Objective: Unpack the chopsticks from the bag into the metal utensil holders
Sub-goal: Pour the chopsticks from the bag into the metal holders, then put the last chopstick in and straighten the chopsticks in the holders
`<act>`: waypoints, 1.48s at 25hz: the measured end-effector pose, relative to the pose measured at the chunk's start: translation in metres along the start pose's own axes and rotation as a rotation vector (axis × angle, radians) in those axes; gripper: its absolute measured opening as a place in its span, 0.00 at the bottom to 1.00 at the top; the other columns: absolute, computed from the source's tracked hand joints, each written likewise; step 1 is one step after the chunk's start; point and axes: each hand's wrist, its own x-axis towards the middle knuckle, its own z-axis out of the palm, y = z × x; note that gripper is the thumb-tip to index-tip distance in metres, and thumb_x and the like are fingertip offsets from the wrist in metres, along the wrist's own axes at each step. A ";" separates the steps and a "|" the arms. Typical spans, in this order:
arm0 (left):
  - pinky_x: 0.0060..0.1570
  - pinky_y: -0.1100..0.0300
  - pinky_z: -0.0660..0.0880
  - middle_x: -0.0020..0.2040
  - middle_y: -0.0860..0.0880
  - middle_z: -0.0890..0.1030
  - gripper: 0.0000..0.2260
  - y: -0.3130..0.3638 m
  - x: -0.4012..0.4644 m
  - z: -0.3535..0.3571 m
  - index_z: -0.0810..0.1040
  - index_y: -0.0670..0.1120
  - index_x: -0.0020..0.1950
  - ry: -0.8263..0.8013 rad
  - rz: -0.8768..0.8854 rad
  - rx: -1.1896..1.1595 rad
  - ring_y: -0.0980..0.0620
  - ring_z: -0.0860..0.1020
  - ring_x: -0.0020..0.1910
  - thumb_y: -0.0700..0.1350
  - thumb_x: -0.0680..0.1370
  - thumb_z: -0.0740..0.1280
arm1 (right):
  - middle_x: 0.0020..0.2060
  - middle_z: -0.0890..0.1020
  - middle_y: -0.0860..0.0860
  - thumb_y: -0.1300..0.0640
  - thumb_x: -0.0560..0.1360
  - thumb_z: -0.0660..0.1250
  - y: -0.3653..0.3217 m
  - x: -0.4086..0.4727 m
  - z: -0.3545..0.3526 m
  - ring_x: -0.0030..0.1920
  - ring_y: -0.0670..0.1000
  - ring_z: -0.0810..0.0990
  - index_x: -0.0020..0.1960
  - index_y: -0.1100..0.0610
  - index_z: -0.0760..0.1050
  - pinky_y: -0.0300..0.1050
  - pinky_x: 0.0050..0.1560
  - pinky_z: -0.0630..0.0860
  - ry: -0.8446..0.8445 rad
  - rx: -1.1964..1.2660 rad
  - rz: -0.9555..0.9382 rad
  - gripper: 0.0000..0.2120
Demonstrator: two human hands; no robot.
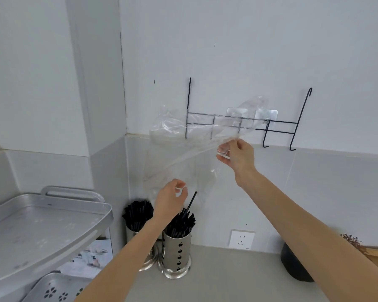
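The person holds a clear plastic bag (183, 136) up before the white wall. The right hand (238, 156) pinches its upper edge between thumb and fingers, and the left hand (170, 199) pinches its lower part, just above the nearer metal holder (176, 253). Black chopsticks (182, 223) fill this holder; one sticks up higher than the rest. The second holder (133, 233), behind the left forearm, is also full. Both stand on the grey counter (227, 277).

A grey counter (238, 277) carries two perforated metal holders at its back edge near the left corner: the left holder (132, 233) and the right holder (176, 253), both filled with black chopsticks (181, 223). A dark pot (294, 263) stands towards the right edge.
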 end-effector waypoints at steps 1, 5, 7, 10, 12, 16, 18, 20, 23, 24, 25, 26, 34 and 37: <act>0.50 0.62 0.70 0.56 0.49 0.79 0.10 0.004 -0.005 -0.005 0.74 0.44 0.57 0.009 0.017 -0.003 0.52 0.77 0.51 0.44 0.77 0.60 | 0.32 0.77 0.51 0.60 0.78 0.55 -0.003 -0.005 -0.004 0.34 0.46 0.77 0.38 0.57 0.72 0.35 0.32 0.77 0.006 -0.004 -0.005 0.12; 0.47 0.64 0.67 0.52 0.51 0.79 0.09 0.024 -0.020 -0.030 0.75 0.45 0.55 0.018 0.088 0.044 0.56 0.74 0.47 0.42 0.78 0.58 | 0.33 0.78 0.48 0.59 0.77 0.55 -0.009 -0.024 -0.019 0.35 0.45 0.77 0.37 0.52 0.72 0.37 0.32 0.70 0.033 -0.104 -0.027 0.12; 0.47 0.64 0.67 0.48 0.52 0.78 0.09 0.032 -0.027 -0.043 0.75 0.45 0.54 0.023 0.103 0.042 0.55 0.74 0.45 0.42 0.78 0.58 | 0.33 0.77 0.48 0.59 0.77 0.55 -0.010 -0.031 -0.027 0.34 0.45 0.76 0.37 0.53 0.71 0.38 0.32 0.68 0.053 -0.123 -0.016 0.12; 0.41 0.69 0.71 0.42 0.52 0.79 0.07 0.041 -0.044 -0.059 0.76 0.47 0.50 -0.004 0.166 -0.007 0.56 0.77 0.39 0.40 0.78 0.58 | 0.33 0.77 0.48 0.58 0.77 0.55 -0.010 -0.042 -0.036 0.32 0.44 0.75 0.42 0.55 0.72 0.37 0.32 0.66 0.069 -0.157 0.006 0.09; 0.35 0.75 0.71 0.39 0.54 0.78 0.07 0.045 -0.057 -0.065 0.75 0.48 0.48 -0.070 0.210 -0.064 0.63 0.77 0.33 0.39 0.78 0.58 | 0.34 0.77 0.47 0.58 0.77 0.55 -0.009 -0.046 -0.039 0.32 0.44 0.74 0.43 0.55 0.72 0.36 0.34 0.67 0.075 -0.193 0.012 0.08; 0.34 0.75 0.73 0.37 0.54 0.78 0.08 0.043 -0.079 -0.073 0.74 0.48 0.49 -0.112 0.193 -0.165 0.65 0.77 0.30 0.39 0.78 0.57 | 0.33 0.77 0.47 0.58 0.77 0.57 0.004 -0.055 -0.047 0.32 0.45 0.72 0.48 0.56 0.73 0.37 0.35 0.67 0.041 -0.278 0.036 0.07; 0.33 0.74 0.73 0.37 0.53 0.79 0.08 0.034 -0.090 -0.071 0.74 0.49 0.47 -0.122 0.152 -0.185 0.65 0.77 0.30 0.39 0.78 0.58 | 0.33 0.77 0.47 0.58 0.76 0.58 0.020 -0.064 -0.054 0.32 0.46 0.71 0.48 0.57 0.73 0.37 0.35 0.66 0.013 -0.314 0.066 0.06; 0.34 0.75 0.73 0.37 0.54 0.79 0.09 0.020 -0.103 -0.065 0.74 0.53 0.45 -0.137 0.104 -0.182 0.65 0.77 0.30 0.39 0.78 0.59 | 0.33 0.77 0.47 0.57 0.76 0.59 0.043 -0.077 -0.063 0.31 0.46 0.70 0.46 0.56 0.73 0.37 0.34 0.66 -0.030 -0.355 0.111 0.05; 0.41 0.77 0.71 0.44 0.54 0.80 0.09 -0.011 -0.130 -0.046 0.76 0.51 0.50 -0.185 0.053 -0.053 0.67 0.77 0.37 0.40 0.77 0.60 | 0.33 0.78 0.48 0.57 0.76 0.61 0.090 -0.109 -0.078 0.31 0.47 0.71 0.40 0.53 0.72 0.37 0.34 0.65 -0.117 -0.386 0.228 0.06; 0.43 0.77 0.69 0.49 0.52 0.80 0.09 -0.025 -0.141 -0.038 0.77 0.48 0.54 -0.210 0.037 0.016 0.65 0.77 0.43 0.41 0.77 0.60 | 0.33 0.78 0.48 0.57 0.76 0.61 0.108 -0.122 -0.083 0.31 0.47 0.71 0.40 0.54 0.72 0.37 0.35 0.66 -0.139 -0.385 0.279 0.07; 0.49 0.74 0.68 0.55 0.50 0.80 0.12 -0.038 -0.152 -0.029 0.76 0.46 0.58 -0.251 0.026 0.087 0.60 0.76 0.50 0.44 0.76 0.60 | 0.33 0.78 0.49 0.57 0.76 0.61 0.125 -0.134 -0.088 0.31 0.47 0.72 0.40 0.55 0.72 0.37 0.34 0.66 -0.152 -0.387 0.325 0.07; 0.56 0.70 0.66 0.61 0.48 0.77 0.19 -0.052 -0.165 -0.021 0.74 0.46 0.62 -0.315 0.026 0.163 0.56 0.74 0.57 0.51 0.74 0.59 | 0.33 0.78 0.50 0.57 0.76 0.61 0.143 -0.146 -0.092 0.31 0.47 0.72 0.39 0.55 0.72 0.37 0.34 0.66 -0.162 -0.397 0.368 0.07; 0.73 0.52 0.49 0.77 0.51 0.50 0.32 -0.120 -0.248 0.027 0.52 0.54 0.73 -0.724 -0.114 0.601 0.51 0.49 0.75 0.59 0.69 0.48 | 0.30 0.77 0.49 0.58 0.75 0.62 0.230 -0.197 -0.115 0.28 0.46 0.72 0.44 0.58 0.74 0.32 0.27 0.66 -0.218 -0.564 0.596 0.04; 0.73 0.49 0.47 0.77 0.50 0.46 0.30 -0.132 -0.259 0.035 0.49 0.53 0.74 -0.824 -0.189 0.668 0.48 0.47 0.76 0.61 0.74 0.51 | 0.42 0.82 0.55 0.56 0.74 0.64 0.241 -0.205 -0.123 0.36 0.50 0.77 0.57 0.59 0.72 0.33 0.31 0.70 -0.218 -0.663 0.684 0.13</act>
